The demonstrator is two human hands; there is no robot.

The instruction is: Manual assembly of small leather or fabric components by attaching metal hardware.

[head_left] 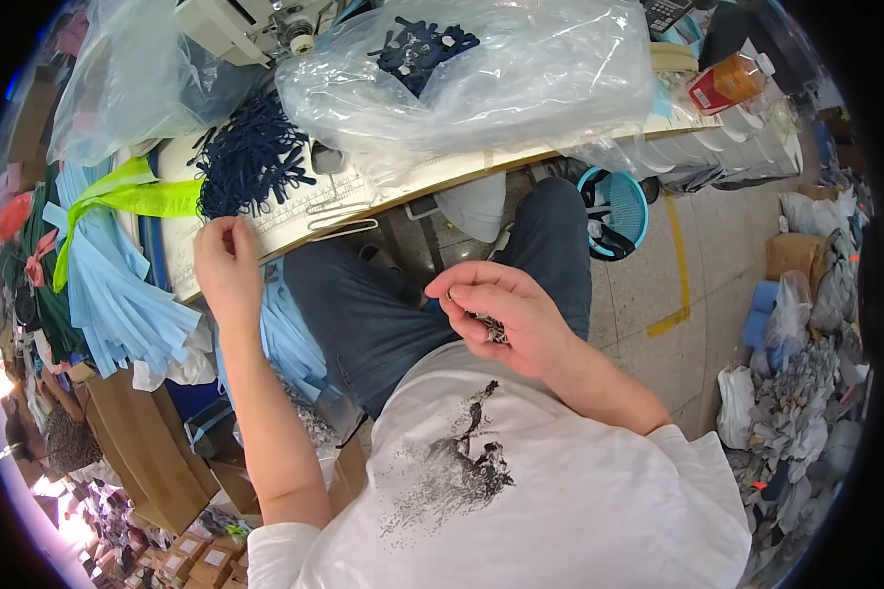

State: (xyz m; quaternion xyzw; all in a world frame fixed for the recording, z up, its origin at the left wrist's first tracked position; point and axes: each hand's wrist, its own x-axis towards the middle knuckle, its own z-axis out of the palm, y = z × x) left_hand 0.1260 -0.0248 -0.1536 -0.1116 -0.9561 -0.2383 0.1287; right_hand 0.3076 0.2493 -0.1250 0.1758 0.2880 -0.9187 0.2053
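Observation:
My right hand point(511, 316) is curled above my lap, holding several small shiny metal pieces point(488, 327) in its palm. Its thumb and forefinger pinch one small metal ring-like piece, whose exact kind is too small to tell. On the left, my left hand point(230, 267) hovers at the table's front edge with its fingers bent together. Its fingertips are next to a heap of navy fabric loops point(252, 155), and whatever they pinch is hidden. A second bunch of navy loops point(422, 51) lies on a clear plastic bag point(481, 103) farther back.
A sewing machine point(250, 27) stands at the far left. Light blue strips point(113, 265) and a neon yellow-green strip point(147, 199) hang off the table's left side. Bent wire point(342, 224) lies at the edge. A red-labelled bottle point(732, 83) and blue basket point(641, 211) are right.

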